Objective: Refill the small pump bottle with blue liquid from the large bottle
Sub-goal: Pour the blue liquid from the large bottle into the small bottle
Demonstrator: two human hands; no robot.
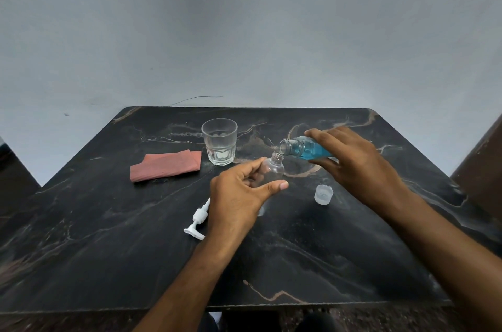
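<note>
The table (pixel 108 250) is glossy black marble-look stone with tan veins, bearing a clear glass tumbler (pixel 219 145), a matt reddish cloth (pixel 165 166), clear plastic bottles and a white plastic pump (pixel 197 219).

A plain, pale grey-blue painted wall (pixel 244 19) fills the upper half of the view, evenly and softly lit, with a faint darker patch near its middle. A thin dark hairline crack (pixel 198 98) runs across it just above the far edge of the furniture. Pushed against the wall stands a black marble-patterned tabletop (pixel 108 236) with tan and white veins and a dull sheen. A dark brown wooden surface (pixel 486 166) rises at the right edge.
</note>
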